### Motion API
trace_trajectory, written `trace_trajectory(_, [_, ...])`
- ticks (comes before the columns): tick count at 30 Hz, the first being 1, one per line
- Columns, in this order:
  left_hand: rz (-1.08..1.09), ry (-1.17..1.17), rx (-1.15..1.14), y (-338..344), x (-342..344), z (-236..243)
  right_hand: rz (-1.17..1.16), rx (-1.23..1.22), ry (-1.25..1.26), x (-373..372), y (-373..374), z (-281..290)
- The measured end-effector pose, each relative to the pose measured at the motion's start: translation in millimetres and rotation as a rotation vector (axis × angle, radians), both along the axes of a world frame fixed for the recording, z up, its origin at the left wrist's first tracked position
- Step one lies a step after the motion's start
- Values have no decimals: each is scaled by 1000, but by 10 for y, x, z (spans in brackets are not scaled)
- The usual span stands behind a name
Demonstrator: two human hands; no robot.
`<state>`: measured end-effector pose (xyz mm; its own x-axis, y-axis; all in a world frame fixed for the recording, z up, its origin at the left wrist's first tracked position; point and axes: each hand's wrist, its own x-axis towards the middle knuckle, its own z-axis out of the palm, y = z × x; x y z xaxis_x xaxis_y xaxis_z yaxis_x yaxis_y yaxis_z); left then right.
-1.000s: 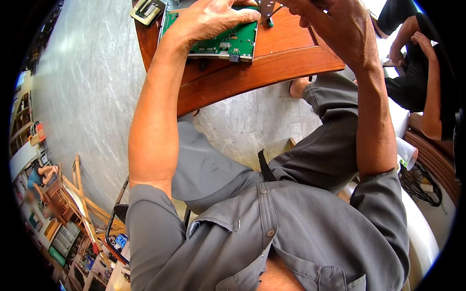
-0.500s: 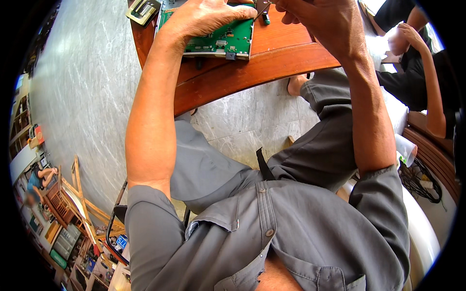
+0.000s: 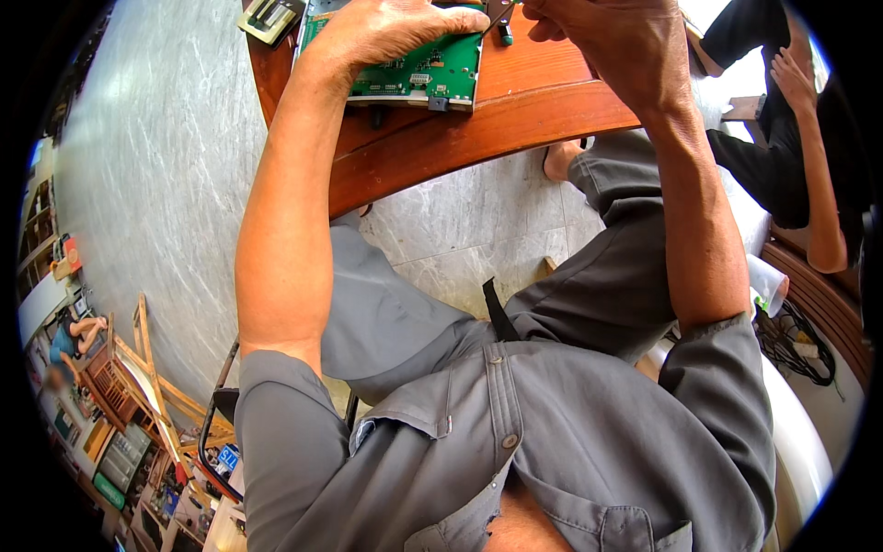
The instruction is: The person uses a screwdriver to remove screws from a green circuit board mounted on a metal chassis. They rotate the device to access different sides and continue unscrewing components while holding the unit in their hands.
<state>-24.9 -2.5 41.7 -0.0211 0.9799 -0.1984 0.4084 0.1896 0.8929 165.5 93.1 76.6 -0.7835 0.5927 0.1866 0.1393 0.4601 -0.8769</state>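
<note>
A green circuit board (image 3: 400, 81) in a pale frame lies on the wooden table near the upper edge of the view. My left hand (image 3: 391, 32) rests over its left and far part, thumb stretched toward the right edge, holding it. The other fingers are partly cut off by the view's edge. My right hand (image 3: 616, 41) is closed around a thin dark-shafted tool (image 3: 498, 18), whose tip meets the board's upper right side. The handle is hidden in the fingers, so its exact kind cannot be told.
Beside the board on the left sits a beige-framed part (image 3: 269, 20). A black tool with a green end (image 3: 505, 35) lies right of the board on the wooden table (image 3: 543, 87). At the right, another person's arm (image 3: 819, 175) and dark clothing show, above coiled black cables (image 3: 798, 345).
My right hand has shifted very slightly, the tool still at the board. The other person's hand at the right has moved, and the white thing in it is no longer visible.
</note>
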Motion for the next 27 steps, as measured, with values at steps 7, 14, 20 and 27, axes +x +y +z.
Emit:
trace_trajectory(7, [-33, -110, 83, -22, 70, 73, -10, -19, -89, -31, -34, 3])
trace_trajectory(14, [62, 138, -88, 30, 4, 15, 134, 181, -317, 28, -1, 14])
trace_trajectory(20, [74, 123, -54, -4, 63, 89, 71, 59, -211, 191, -44, -87])
trace_trajectory(27, [20, 37, 4, -46, 52, 145, 62, 74, -381, 321, 30, -319])
